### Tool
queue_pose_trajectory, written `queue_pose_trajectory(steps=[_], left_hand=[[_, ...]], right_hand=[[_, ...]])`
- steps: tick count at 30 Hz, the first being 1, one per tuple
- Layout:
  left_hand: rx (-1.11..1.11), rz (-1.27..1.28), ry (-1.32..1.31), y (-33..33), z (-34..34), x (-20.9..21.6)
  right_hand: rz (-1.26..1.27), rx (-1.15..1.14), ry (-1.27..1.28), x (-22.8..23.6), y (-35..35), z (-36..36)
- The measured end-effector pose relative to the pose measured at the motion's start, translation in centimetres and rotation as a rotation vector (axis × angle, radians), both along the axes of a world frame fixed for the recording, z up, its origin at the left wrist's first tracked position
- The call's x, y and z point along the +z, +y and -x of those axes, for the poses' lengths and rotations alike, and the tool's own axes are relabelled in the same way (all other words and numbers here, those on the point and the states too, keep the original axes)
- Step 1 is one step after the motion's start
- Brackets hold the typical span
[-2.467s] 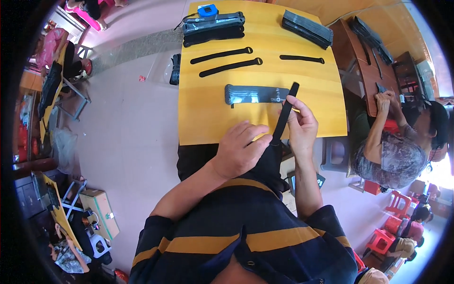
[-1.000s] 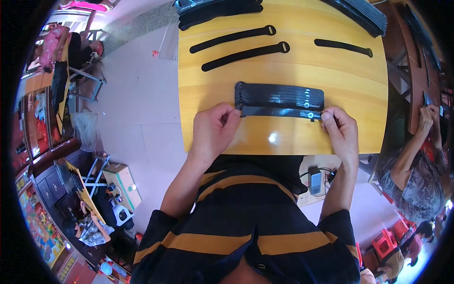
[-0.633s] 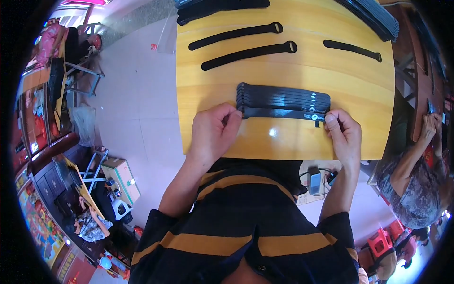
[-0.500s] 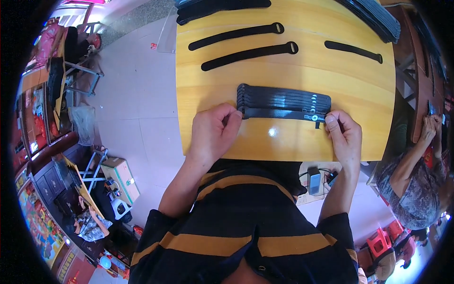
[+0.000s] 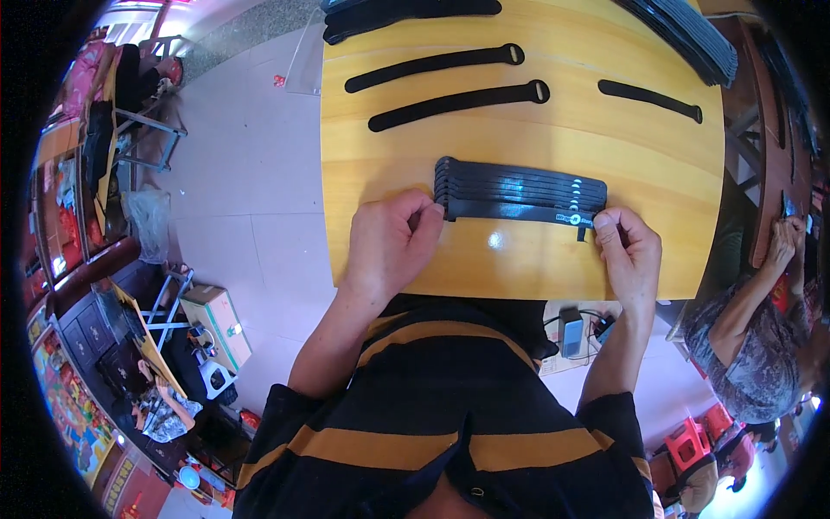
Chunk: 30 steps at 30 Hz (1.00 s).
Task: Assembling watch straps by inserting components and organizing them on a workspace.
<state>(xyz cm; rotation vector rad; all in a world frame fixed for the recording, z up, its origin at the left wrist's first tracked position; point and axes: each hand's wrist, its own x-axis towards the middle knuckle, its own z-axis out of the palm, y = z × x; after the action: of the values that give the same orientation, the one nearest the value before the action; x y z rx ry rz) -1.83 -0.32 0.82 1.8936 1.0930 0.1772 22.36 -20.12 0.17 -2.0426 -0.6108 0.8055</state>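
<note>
A fanned row of black hook-and-loop cable straps [image 5: 523, 186] lies across the near middle of the wooden table. At its left end my left hand [image 5: 393, 238] is closed, thumb and forefinger pinching the nearest strap's end. My right hand [image 5: 628, 251] pinches the other end of that strap, beside a pale printed mark. A short dark tab [image 5: 582, 233] pokes out below the row near my right fingers. Farther off lie two loose straps with slotted ends, one [image 5: 435, 67] behind the other [image 5: 458, 105]. A smaller strap [image 5: 650, 100] rests alone at the right.
Stacks of black straps sit at the table's [image 5: 553, 268] far left [image 5: 406, 17] and far right [image 5: 683, 39] corners. Beyond the right edge, a person [image 5: 752, 346] works at another table. A grey power adapter [image 5: 571, 332] with cables is below the near edge. Folding tables [image 5: 156, 130] stand at left.
Both hands keep their pinch on the strap ends. The view has shifted slightly, and the row of straps looks almost the same.
</note>
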Motion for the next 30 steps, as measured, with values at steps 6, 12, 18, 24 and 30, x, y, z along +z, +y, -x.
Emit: queue_pose_trajectory(steps=[6,12,18,24,30], left_hand=[[-0.005,-0.025,-0.012,-0.04,-0.02,-0.24],[-0.004,-0.038,0.051,-0.04,-0.41,0.23],[0.032,-0.022,0.008,-0.19,-0.34,-0.15],[0.018,-0.018,0.012,-0.2,-0.07,-0.3],[0.028,-0.02,-0.012,-0.21,-0.07,-0.13]], right_hand=[[0.006,-0.005,0.006,0.04,0.01,-0.02],[-0.032,-0.02,0.026,-0.34,-0.12,-0.05],[-0.017,-0.032,0.02,-0.46,-0.11,0.02],[-0.003,-0.04,-0.015,-0.56,0.07,0.11],[-0.007,-0.04,-0.064,-0.46,0.43,0.38]])
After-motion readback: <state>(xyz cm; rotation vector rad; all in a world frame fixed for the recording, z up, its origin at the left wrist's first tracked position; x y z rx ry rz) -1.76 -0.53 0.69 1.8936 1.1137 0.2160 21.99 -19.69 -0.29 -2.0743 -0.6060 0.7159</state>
